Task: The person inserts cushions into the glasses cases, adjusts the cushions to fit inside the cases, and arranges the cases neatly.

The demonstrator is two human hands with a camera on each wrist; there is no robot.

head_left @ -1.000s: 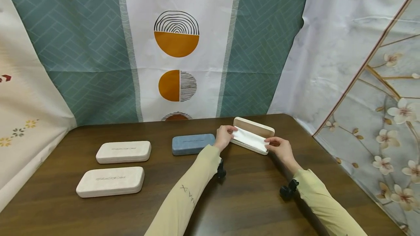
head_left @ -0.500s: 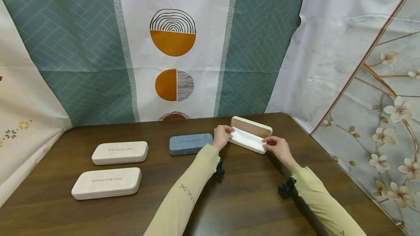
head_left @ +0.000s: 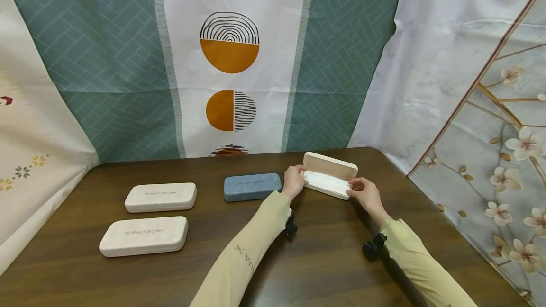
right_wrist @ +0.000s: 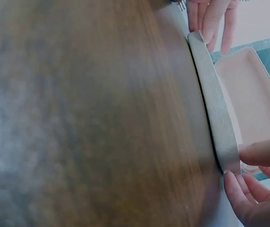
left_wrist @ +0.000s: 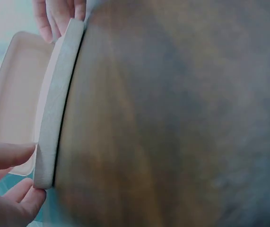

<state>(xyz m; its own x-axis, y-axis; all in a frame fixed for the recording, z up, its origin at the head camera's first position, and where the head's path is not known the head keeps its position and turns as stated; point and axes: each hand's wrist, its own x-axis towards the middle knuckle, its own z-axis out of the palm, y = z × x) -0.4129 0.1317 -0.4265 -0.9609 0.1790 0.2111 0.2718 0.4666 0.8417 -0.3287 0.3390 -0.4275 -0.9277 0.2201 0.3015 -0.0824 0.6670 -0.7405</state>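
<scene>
An open white glasses case (head_left: 330,165) lies at the back right of the table, its lid tilted up at the rear. A white cloth (head_left: 327,184) lies flat inside the base. My left hand (head_left: 294,182) grips the case's left end, thumb at the rim and fingers against the outer wall in the left wrist view. At the opposite end, my right hand (head_left: 366,196) holds the base the same way, as the right wrist view shows between thumb (right_wrist: 260,152) and fingers. The pale lid interior (left_wrist: 23,99) faces me.
Left of the case lies a closed blue glasses case (head_left: 251,187), near my left wrist. Two closed white cases (head_left: 161,197) with printed lettering lie further left, one in front of the other. Curtains (head_left: 341,60) hang behind the dark wooden table (head_left: 315,259).
The white cloth has gone down from the rim into the base of the case. My fingers have shifted slightly at both ends, and the lid still stands up.
</scene>
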